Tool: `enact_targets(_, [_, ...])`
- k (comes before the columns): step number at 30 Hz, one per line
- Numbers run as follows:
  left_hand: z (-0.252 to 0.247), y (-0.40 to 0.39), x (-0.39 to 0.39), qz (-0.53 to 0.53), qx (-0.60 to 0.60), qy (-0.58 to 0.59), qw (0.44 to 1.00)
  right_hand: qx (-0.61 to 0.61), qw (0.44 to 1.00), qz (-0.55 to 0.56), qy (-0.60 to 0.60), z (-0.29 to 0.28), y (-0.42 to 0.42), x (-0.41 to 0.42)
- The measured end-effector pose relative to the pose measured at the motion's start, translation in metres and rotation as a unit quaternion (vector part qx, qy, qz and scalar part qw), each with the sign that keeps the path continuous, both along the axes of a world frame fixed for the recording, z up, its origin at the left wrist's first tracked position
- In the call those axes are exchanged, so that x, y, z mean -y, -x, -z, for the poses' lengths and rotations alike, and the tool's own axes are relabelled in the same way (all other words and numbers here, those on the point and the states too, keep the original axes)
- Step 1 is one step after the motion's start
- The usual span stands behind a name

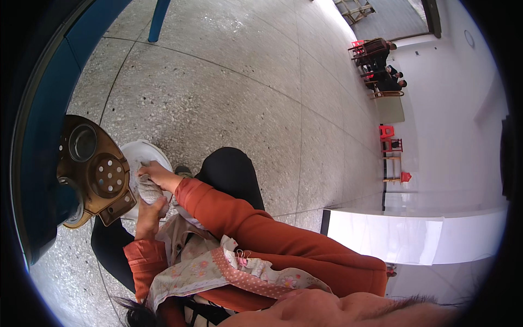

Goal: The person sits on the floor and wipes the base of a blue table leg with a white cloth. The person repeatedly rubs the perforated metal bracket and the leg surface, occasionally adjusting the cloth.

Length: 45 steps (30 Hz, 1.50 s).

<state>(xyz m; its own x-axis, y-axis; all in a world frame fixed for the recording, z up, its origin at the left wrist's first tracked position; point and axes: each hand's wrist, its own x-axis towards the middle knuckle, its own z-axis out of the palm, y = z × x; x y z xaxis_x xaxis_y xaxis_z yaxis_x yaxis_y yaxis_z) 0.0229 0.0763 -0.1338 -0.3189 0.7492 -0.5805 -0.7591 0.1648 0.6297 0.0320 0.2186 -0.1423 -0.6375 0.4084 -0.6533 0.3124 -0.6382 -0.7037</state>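
My right hand (158, 175) grips the upper end of a bunched grey-white cloth (149, 190). Its lower end is in my left hand (150, 214), thumb lying along the fabric. Part of the cloth is hidden by my fingers. Just beyond them, down near the floor, is a round white basin (141, 152), partly covered by my hands and by a brown plastic stand (88, 173). That stand has a perforated round recess and other round openings.
A blue piece of furniture (92, 30) runs along the left rim, with a blue leg (158, 22) on the speckled floor. My knees flank my hands. Far right, several people (384, 73) sit on chairs by a white wall, near red stools (386, 131) and a white counter (388, 237).
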Motion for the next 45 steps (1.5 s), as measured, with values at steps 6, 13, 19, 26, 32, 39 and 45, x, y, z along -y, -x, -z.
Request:
enact_targets(6, [0.051, -0.009, -0.013, -0.081, -0.163, 0.045, 0.982, -0.073, 0.995, 0.002, -0.066, 0.042, 0.006, 0.012])
enact_targets(13, [0.082, -0.019, -0.015, -0.152, -0.303, 0.06, 0.939, -0.013, 0.984, -0.025, -0.179, 0.038, 0.011, 0.019])
enact_targets(19, [0.059, -0.023, -0.015, -0.114, -0.413, 0.16, 0.889, -0.002, 0.97, -0.015, -0.241, 0.033, 0.009, 0.021])
enact_targets(26, [0.046, -0.03, -0.028, -0.111, -0.367, 0.111, 0.917, -0.021, 0.968, 0.035, -0.247, 0.034, -0.002, 0.009])
enact_targets(32, [0.01, -0.018, -0.006, -0.067, -0.158, 0.014, 0.985, -0.007, 0.976, -0.001, -0.219, -0.041, -0.015, 0.0])
enact_targets(39, [-0.066, -0.023, 0.01, -0.061, -0.084, -0.06, 0.993, -0.16, 0.986, 0.031, -0.041, -0.092, -0.047, -0.004])
enact_targets(45, [-0.108, -0.03, 0.046, -0.057, -0.08, -0.113, 0.989, -0.195, 0.887, -0.042, -0.417, -0.131, -0.07, -0.019])
